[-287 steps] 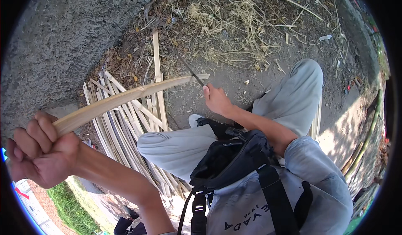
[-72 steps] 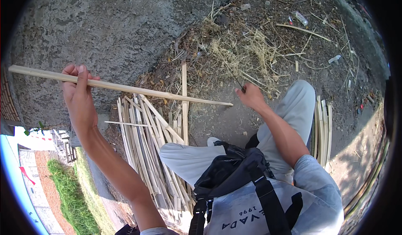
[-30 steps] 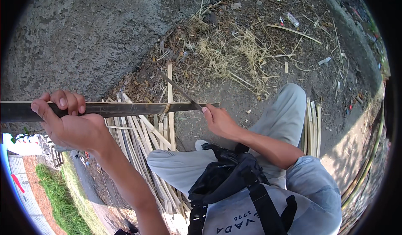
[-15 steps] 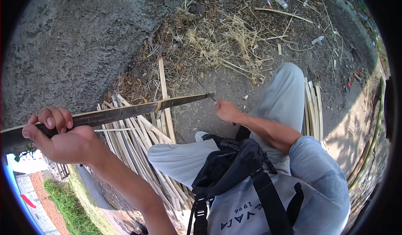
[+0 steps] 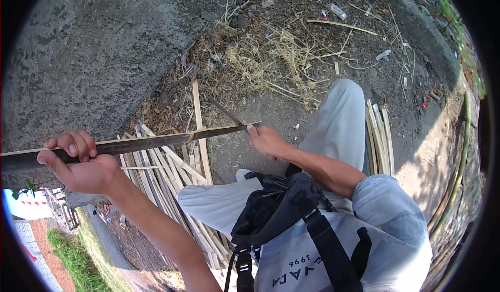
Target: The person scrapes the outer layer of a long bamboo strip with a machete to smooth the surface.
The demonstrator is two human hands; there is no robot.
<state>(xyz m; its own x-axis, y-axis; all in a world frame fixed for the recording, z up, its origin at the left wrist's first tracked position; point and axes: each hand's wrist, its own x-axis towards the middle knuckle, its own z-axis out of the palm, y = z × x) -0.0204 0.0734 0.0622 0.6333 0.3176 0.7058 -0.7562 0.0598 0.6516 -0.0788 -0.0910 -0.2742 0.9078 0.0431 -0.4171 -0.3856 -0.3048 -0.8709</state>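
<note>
My left hand grips a long bamboo strip held out level to my left, its far end near my right hand. My right hand is closed on the handle of a knife, whose dark blade points up and left across the strip's tip. Below the strip lies a pile of split bamboo slats on the ground beside my left leg.
My legs in light grey trousers are stretched forward, and a black bag hangs at my chest. Dry grass and shavings lie ahead. More slats rest right of my right leg. A concrete surface fills the upper left.
The strip has stayed roughly level while my left hand shifted a little right along it. My right hand with the knife moved slightly left toward the strip's tip.
</note>
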